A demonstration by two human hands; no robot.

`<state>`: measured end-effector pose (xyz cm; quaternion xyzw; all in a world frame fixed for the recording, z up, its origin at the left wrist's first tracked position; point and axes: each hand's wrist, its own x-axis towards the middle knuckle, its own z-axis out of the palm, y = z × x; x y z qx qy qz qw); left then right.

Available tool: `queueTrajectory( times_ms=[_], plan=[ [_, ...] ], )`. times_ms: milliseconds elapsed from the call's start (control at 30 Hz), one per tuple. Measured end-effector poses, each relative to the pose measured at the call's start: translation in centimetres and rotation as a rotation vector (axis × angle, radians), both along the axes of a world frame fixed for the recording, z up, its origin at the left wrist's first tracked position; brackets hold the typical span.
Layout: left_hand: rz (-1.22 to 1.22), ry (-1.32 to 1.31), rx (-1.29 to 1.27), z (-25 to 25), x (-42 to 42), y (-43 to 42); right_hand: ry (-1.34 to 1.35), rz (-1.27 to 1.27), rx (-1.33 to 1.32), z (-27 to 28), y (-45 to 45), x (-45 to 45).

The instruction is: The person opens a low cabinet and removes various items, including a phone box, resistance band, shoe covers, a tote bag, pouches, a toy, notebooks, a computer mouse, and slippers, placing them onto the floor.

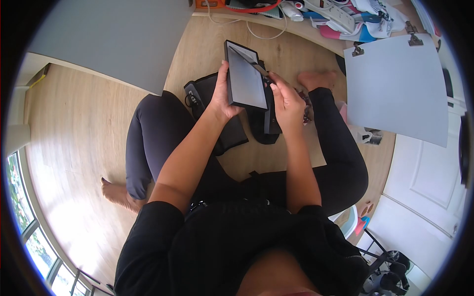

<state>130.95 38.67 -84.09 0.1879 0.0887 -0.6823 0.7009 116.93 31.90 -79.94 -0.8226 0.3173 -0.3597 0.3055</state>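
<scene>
My left hand (223, 98) grips the left edge and lower corner of a shallow black-rimmed box (244, 88) with a pale inner face. It is held tilted above the floor between my legs. My right hand (288, 101) has its fingers closed on a thin, dark, flat piece (253, 63) that slants across the box's upper right side; its exact kind is unclear. Beneath my hands lies a flat black pouch (232, 135) with a cord loop. Another black box-like item (271, 123) shows below my right hand, partly hidden.
A grey panel (108, 39) juts in at the upper left. Along the top, a shelf (316, 34) carries a power strip (331, 14), cables and other items. A pale sheet (397, 89) hangs from binder clips at right, near a white door (419, 172). Wooden flooring (79, 133) surrounds my legs.
</scene>
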Motion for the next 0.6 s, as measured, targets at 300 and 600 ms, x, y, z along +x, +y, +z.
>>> queueTrajectory(
  times_ms=[300, 600],
  plan=[
    [0.019, 0.027, -0.008, 0.1, 0.2, 0.4, 0.114, 0.035, -0.514, 0.3, 1.2, 0.9],
    [0.026, 0.019, -0.149, -0.7, 0.5, 0.0, 0.116, 0.145, -0.316, 0.3, 1.9, 1.3]
  ],
)
